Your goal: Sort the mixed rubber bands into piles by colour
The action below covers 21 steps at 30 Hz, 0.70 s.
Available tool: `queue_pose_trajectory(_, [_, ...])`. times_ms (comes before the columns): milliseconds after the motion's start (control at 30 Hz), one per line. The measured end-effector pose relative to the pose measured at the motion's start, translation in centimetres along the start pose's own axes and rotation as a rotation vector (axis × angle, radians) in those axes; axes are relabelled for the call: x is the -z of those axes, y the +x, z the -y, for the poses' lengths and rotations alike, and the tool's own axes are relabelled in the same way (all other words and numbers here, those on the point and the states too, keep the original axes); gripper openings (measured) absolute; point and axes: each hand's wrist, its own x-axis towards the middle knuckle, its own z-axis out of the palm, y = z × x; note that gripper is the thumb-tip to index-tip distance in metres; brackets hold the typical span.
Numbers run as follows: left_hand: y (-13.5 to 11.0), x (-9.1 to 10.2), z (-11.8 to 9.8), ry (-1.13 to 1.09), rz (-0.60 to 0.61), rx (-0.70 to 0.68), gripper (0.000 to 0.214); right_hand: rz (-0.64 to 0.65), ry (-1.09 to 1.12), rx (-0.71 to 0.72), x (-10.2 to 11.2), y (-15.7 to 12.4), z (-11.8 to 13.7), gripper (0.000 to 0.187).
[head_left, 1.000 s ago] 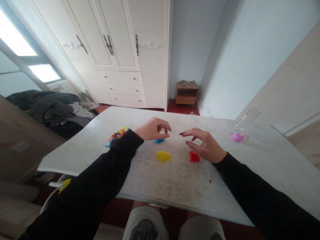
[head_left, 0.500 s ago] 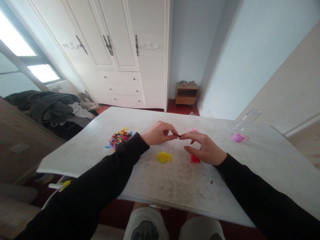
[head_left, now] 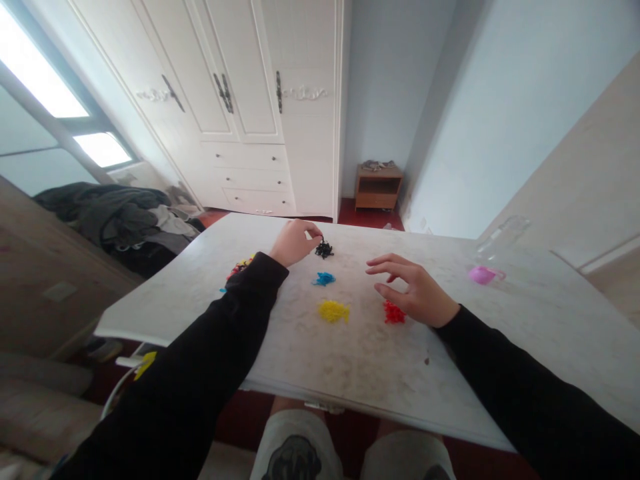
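My left hand [head_left: 295, 243] is at the far side of the white table, fingers pinched at the edge of a pile of small black pieces [head_left: 325, 250]. A thin black piece shows at its fingertips. Nearer me lie a blue pile [head_left: 324, 279] and a yellow pile [head_left: 334, 311]. My right hand [head_left: 413, 287] hovers with fingers apart and nothing in them, partly covering a red pile [head_left: 394, 313]. A mixed-colour pile [head_left: 239, 268] is mostly hidden behind my left sleeve. The exact kind of these tiny pieces is too small to tell.
On the right of the table [head_left: 370, 380] lies a pink item [head_left: 483, 275] beside a clear plastic container [head_left: 503, 239]. A small dark speck [head_left: 427, 361] is near my right sleeve. Beyond the table stand a white wardrobe [head_left: 250, 120] and dark clothes [head_left: 110, 207] at left.
My hands have come apart. The left carried a small black piece away and left to the black pile; the right stayed near the red pile, fingers spread. The view shifted slightly.
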Motion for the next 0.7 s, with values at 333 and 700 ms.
queue_pose_trajectory(333, [0.0, -0.8, 0.8, 0.2, 0.088, 0.003, 0.022, 0.012, -0.016, 0.0, 0.1, -0.1, 0.2, 0.024])
queue_pose_trajectory(700, [0.1, 0.3, 0.9, 0.105, 0.062, 0.028, 0.022, 0.012, -0.029, 0.001, 0.1, -0.1, 0.4, 0.022])
